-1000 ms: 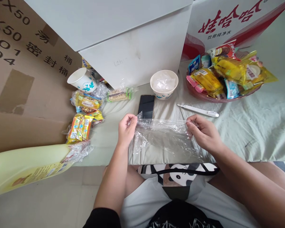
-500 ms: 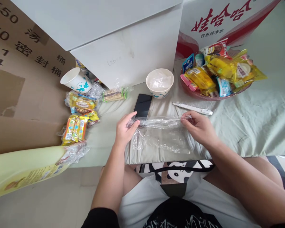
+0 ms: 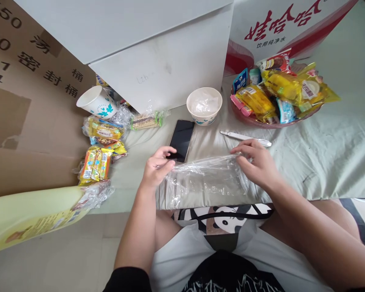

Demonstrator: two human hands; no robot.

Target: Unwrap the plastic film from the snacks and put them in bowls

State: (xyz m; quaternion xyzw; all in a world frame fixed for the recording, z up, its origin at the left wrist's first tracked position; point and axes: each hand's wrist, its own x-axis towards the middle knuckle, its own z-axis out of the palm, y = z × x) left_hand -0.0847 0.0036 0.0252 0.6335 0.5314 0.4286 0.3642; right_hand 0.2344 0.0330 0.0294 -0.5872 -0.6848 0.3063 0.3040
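A clear plastic bag (image 3: 211, 178) lies spread out between my hands near the table's front edge, its far edge pulled nearly straight. My left hand (image 3: 156, 168) is closed on its left end; the index finger reaches over the lower edge of a black phone (image 3: 182, 138). At the bag's right end, my right hand (image 3: 255, 162) grips the far corner between thumb and fingers. Just beyond the right hand lies a white utility knife (image 3: 246, 138). Behind the phone stands a paper bowl (image 3: 204, 106) with crumpled clear plastic inside.
A red basket (image 3: 261, 121) piled with packaged snacks stands at the back right. On the left are a tilted paper cup (image 3: 95, 101), several snack packs (image 3: 95, 164) and a pale yellow jug (image 3: 33, 219). White boxes (image 3: 170, 61) and a cardboard box (image 3: 33, 113) bound the table.
Both hands have come slightly apart and the left has moved down and toward me. The bag, bunched along its far edge before, now lies flatter and uncovers the phone.
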